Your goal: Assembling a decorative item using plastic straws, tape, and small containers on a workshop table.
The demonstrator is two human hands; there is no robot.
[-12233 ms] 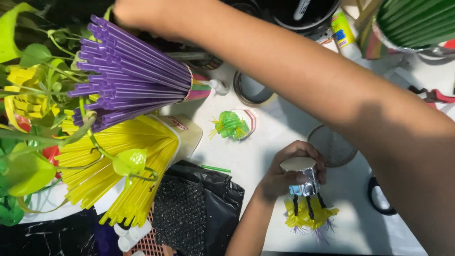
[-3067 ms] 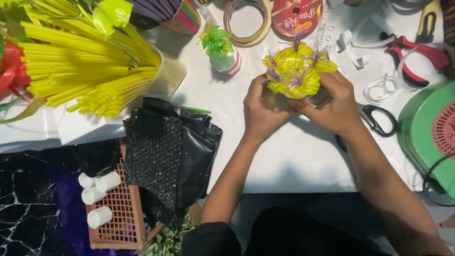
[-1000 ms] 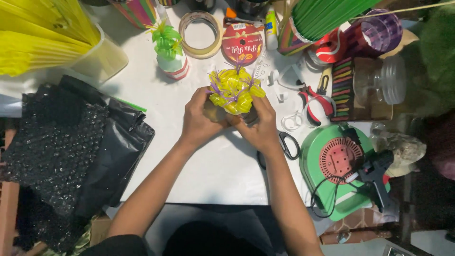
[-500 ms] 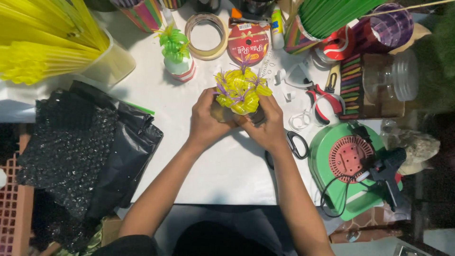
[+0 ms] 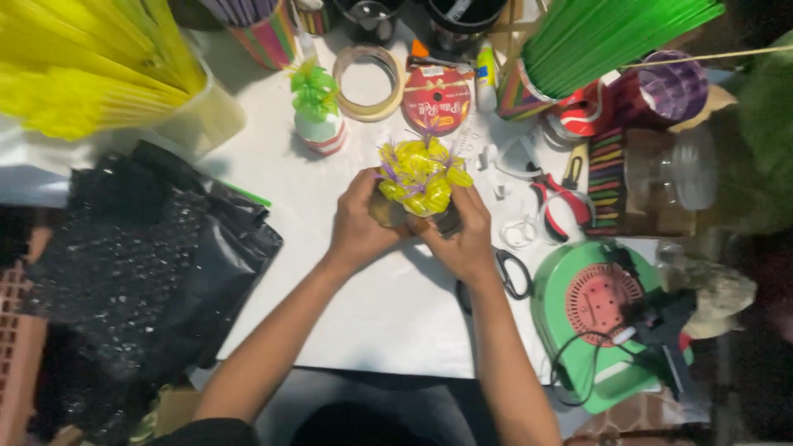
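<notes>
Seen from above, a person's two bare hands meet at the centre of the frame over a white table (image 5: 355,314); between them sits a small yellow flower ornament (image 5: 420,175) made of looped plastic strips with thin purple strands poking out of it. The left hand (image 5: 362,225) cups the lower left side of the ornament, fingers curled closed around its base; the right hand (image 5: 462,235) presses in from the lower right, fingers likewise closed on the base, which the hands hide, so what the ornament stands on cannot be told.

The ornament looks very light and springy — the loops would likely crush or spring apart under a hard squeeze, and the purple strands seem flimsy; the safest hold appears to be low down, around the hidden base, as both hands have it now, not on the petals.

Above it, toward the upper middle, stands a small green ornament on a pot (image 5: 315,107), beside a ring of tape (image 5: 368,72) and a round red packet (image 5: 435,97); yellow straws (image 5: 91,74) fill the upper left and green straws (image 5: 611,29) the upper right. A black bag (image 5: 157,248) lies at the left; red pliers (image 5: 562,198) and black scissors (image 5: 512,272) lie just right of the hands; a green round stand (image 5: 603,306) with a glue gun (image 5: 661,322) sits at the lower right.
</notes>
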